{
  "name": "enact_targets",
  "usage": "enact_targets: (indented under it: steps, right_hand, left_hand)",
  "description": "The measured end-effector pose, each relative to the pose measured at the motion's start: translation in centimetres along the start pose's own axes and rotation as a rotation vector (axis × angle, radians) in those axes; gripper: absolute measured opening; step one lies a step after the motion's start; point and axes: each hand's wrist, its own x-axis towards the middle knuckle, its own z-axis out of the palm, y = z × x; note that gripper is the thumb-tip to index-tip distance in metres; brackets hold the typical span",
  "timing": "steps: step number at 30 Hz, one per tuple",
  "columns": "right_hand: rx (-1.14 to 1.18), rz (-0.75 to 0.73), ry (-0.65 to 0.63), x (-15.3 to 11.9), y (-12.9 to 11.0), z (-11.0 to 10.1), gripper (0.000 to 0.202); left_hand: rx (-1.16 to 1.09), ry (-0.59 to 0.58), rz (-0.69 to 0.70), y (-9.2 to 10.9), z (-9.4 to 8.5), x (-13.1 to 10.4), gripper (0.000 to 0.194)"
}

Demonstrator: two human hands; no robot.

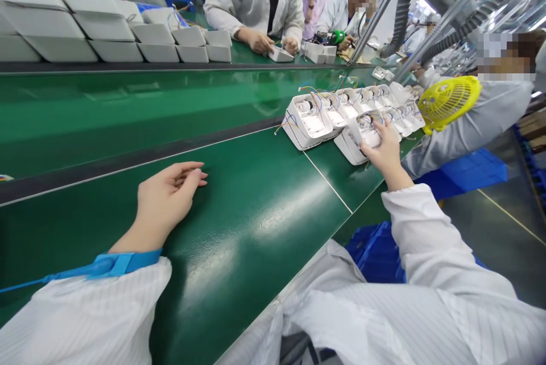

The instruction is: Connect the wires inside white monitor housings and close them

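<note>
My right hand (pixel 386 149) grips a white plastic housing (pixel 352 146) at the near end of the front row, thumb on its near side and fingers over its top. Thin coloured wires and small parts show inside it; my fingers hide some of them. Beside it stands another open white housing (pixel 307 120), with a motor-like cylinder and loose wires inside. Away from these, my left hand (pixel 164 197) hovers over or rests on the green work surface (pixel 251 200), fingers loosely curled and nothing in them. A blue wrist strap (pixel 123 264) circles that wrist.
More wired housings run back toward a yellow fan (pixel 450 100). Stacked white housings (pixel 106 27) line the far side of a green belt (pixel 140 100). Across it, a person's hands (pixel 261 42) work on a small white part. Blue crates (pixel 377 251) stand below the table edge.
</note>
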Motion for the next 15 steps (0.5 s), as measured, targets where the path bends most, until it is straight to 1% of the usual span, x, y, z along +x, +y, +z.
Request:
enact_targets:
  steps: [2,5,8,12,15]
  right_hand:
    - [-0.01,0.04,-0.024,-0.2,1.0,0.7,0.06]
    - [0.004,0.03,-0.031,-1.0,1.7,1.2,0.052]
    - [0.03,-0.021,-0.02,-2.0,1.7,1.3,0.053]
    - [0.009,-0.13,0.011,-2.9,1.4,1.3,0.05]
    - [-0.039,-0.111,0.02,-2.8,1.1,1.4,0.049]
  left_hand:
    - [0.017,-0.006,-0.005,0.0,0.0,0.0,0.04]
    - [0.037,-0.011,-0.006,0.2,0.0,0.0,0.041]
    - [0.058,-0.013,-0.005,0.4,-0.1,-0.1,0.041]
    - [0.069,-0.021,-0.017,0.7,-0.1,-0.3,0.042]
    - [0.084,-0.025,-0.016,0.7,-0.1,-0.2,0.039]
